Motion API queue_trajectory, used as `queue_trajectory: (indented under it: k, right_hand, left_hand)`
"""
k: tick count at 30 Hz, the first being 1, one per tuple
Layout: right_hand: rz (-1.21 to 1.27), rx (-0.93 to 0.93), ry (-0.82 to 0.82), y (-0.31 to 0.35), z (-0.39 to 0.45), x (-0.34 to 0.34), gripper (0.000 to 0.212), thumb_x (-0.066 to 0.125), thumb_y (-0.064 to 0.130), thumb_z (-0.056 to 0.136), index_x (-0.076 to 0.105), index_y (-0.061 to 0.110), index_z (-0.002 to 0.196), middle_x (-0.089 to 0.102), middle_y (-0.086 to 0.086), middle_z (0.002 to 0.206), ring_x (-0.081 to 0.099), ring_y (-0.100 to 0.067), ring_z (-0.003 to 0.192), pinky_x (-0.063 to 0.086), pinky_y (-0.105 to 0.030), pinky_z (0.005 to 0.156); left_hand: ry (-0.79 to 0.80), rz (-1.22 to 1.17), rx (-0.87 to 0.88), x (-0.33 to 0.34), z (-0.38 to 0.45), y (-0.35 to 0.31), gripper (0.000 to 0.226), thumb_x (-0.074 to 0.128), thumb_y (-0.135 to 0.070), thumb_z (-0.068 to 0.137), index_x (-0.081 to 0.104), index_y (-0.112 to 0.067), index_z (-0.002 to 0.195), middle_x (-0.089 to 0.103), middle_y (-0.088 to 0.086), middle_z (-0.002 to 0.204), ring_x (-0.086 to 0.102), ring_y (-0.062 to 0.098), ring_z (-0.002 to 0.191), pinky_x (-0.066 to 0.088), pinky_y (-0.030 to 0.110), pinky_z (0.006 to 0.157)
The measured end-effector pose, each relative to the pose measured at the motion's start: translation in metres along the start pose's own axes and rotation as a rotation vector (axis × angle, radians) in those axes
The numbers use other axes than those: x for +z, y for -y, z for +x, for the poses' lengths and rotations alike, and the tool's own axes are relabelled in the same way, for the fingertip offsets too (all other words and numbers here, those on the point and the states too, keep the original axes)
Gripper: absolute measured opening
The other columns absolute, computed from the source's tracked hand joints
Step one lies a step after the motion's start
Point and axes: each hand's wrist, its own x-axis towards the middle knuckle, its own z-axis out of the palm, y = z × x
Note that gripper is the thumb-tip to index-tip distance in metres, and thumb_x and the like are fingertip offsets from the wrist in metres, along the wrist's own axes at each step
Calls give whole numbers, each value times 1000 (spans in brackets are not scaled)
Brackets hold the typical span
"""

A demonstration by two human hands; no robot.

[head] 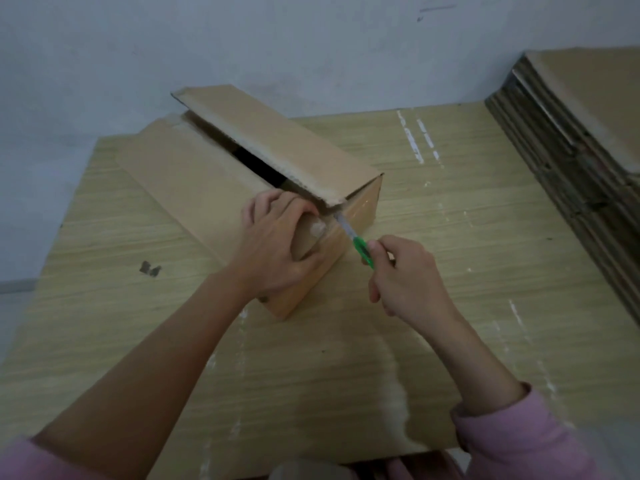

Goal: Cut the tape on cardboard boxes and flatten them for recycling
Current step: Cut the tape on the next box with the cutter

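While the left hand (pixel 277 247) grips the near end of the cardboard box (pixel 249 188), the right hand (pixel 405 278) works a green utility knife (pixel 353 239) into that end's tape seam.

The box lies on its long side in the middle of the wooden table (pixel 398 341), its far end towards the pale wall (pixel 242 39). One top flap (pixel 277 143) stands lifted, leaving a dark gap along the box. The left hand's fingers curl over the box's near top edge, thumb pressed against the end face. Just right of the box's near end, the right hand's fingers are closed round the knife's handle, its blade touching the seam. Well right of the box rises a stack of flattened cardboard (pixel 581 140). A pink sleeve (pixel 526 441) covers the right forearm.
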Motion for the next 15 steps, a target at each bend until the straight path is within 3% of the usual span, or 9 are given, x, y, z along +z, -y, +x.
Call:
queue_trajectory:
  k: [3, 9, 15]
  right_hand:
    - [138, 64, 75, 9, 2, -2, 35, 42, 22, 99, 54, 14, 67, 51, 1, 38, 40, -6, 26, 26, -11, 33]
    - [159, 86, 132, 16, 3, 1, 38, 43, 22, 98, 59, -2, 74, 46, 3, 35, 36, -5, 26, 25, -12, 32]
    - [164, 104, 126, 24, 5, 6, 36, 44, 20, 98, 58, -2, 73, 46, -4, 41, 33, -5, 23, 23, -15, 28]
  left_hand:
    - [-28, -21, -4, -4, -3, -1, 55, 51, -55, 65, 56, -19, 107, 55, -4, 114, 31, 16, 112, 14, 24, 87]
    - [-43, -76, -27, -8, -8, -5, 57, 43, -48, 60, 56, -19, 107, 54, -5, 113, 30, 15, 111, 14, 24, 86]
    - [-32, -107, -19, -10, -8, -6, 60, 36, -47, 61, 56, -16, 108, 54, -2, 114, 27, 13, 110, 14, 25, 86]
